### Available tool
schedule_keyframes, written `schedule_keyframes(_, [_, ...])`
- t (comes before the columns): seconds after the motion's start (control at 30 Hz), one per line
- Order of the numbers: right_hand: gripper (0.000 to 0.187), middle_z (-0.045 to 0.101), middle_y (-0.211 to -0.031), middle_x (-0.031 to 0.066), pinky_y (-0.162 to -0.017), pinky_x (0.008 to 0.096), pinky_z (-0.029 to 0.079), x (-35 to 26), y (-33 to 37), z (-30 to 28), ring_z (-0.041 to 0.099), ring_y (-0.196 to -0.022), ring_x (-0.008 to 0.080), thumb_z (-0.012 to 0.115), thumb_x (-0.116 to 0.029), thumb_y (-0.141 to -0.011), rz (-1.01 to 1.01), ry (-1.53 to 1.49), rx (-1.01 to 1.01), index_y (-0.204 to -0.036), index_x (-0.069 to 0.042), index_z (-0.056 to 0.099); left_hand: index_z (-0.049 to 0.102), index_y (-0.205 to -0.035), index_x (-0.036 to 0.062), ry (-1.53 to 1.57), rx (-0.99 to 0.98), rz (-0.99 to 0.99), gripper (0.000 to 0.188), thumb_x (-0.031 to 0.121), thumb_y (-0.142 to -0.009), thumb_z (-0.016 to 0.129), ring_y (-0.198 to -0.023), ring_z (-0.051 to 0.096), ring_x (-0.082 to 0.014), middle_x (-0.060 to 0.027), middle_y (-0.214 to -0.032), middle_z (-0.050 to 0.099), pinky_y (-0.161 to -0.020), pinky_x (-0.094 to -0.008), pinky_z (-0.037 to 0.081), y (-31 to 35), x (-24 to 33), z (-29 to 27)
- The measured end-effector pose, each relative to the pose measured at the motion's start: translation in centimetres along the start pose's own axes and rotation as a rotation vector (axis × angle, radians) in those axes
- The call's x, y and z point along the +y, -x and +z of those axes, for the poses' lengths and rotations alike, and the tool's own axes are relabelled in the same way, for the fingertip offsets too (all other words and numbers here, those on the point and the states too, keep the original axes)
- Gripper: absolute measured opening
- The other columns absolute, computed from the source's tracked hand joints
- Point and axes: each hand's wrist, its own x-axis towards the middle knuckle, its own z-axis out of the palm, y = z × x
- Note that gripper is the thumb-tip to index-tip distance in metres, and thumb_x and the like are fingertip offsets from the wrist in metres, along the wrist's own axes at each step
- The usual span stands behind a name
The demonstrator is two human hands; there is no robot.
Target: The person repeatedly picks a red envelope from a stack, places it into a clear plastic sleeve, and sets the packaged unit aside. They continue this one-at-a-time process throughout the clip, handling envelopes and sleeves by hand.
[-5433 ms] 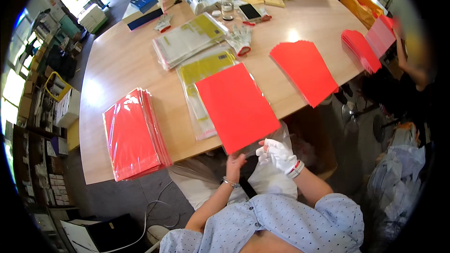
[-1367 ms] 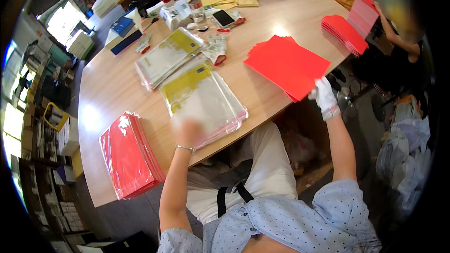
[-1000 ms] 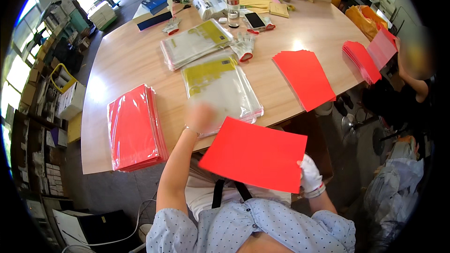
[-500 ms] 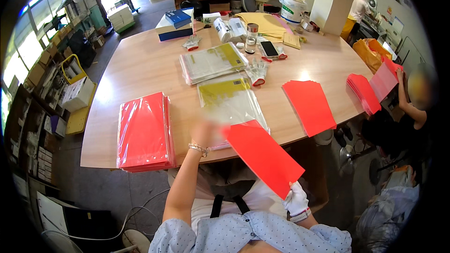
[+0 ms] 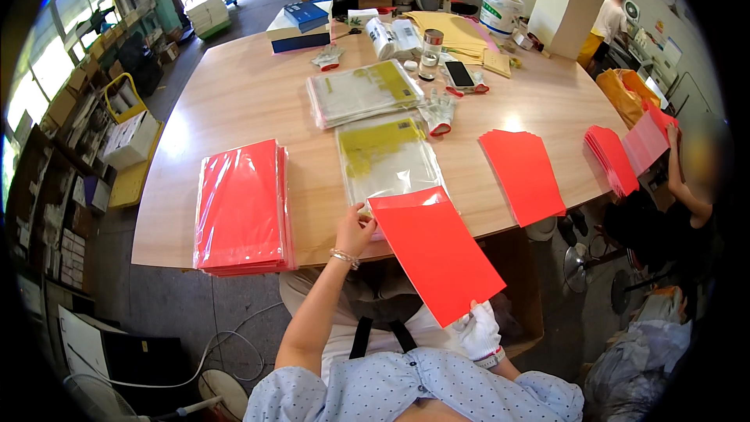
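My gloved right hand (image 5: 478, 332) grips the lower right end of a red paper sheet (image 5: 441, 262), tilted over the table's near edge. Its upper end shows a shiny strip, with clear plastic seemingly over it. At its upper left corner, the bent fingers of my bare left hand (image 5: 357, 228) pinch what looks like the edge of a clear plastic bag; the exact grip is hard to make out. Under and beyond the sheet lie clear plastic bags (image 5: 388, 158) with an olive printed band. To the left is a stack of bagged red sheets (image 5: 241, 207).
Fanned red sheets (image 5: 522, 176) lie to the right, another red pile (image 5: 611, 158) beyond. Farther back are more bags (image 5: 363, 92), work gloves (image 5: 439, 115), a glass jar (image 5: 430, 55), a phone (image 5: 459, 74), and blue boxes (image 5: 306, 17). A co-worker (image 5: 680, 180) handles red sheets at right.
The red sheet's upper end now shows a shiny plastic strip and the sheet looks wider. My left hand, blurred before, is now still beside its corner. The view has shifted slightly.
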Motion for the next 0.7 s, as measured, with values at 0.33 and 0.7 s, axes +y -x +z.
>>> schedule_keyframes(0.33, [0.015, 0.056, -0.086, -0.0037, -0.055, 0.0179, 0.045, 0.5, -0.6, 1.5, 0.050, -0.062, 0.0031, 0.041, -0.014, -0.094, 0.026, -0.035, 0.095, -0.105, -0.015, 0.051, 0.061, -0.074, 0.0020, 0.118, 0.161, -0.077, 0.016, 0.017, -0.077, 0.067, -0.061, 0.060, -0.0224, -0.0146, -0.091, 0.062, -0.055, -0.0340, 0.048, -0.3, 6.6, -0.7])
schedule_keyframes(0.7, [0.019, 0.055, -0.083, 0.0023, -0.053, 0.0232, 0.040, -1.0, -0.5, 0.9, 0.047, -0.060, 0.0091, 0.039, -0.011, -0.093, 0.020, 0.094, 0.032, -0.110, -0.011, 0.050, 0.058, -0.090, 0.0023, 0.356, -0.213, -0.182, 0.011, 0.008, -0.081, 0.059, -0.076, 0.059, -0.0189, -0.0126, -0.090, 0.063, -0.063, -0.0286, 0.048, 6.3, 0.0, 11.4])
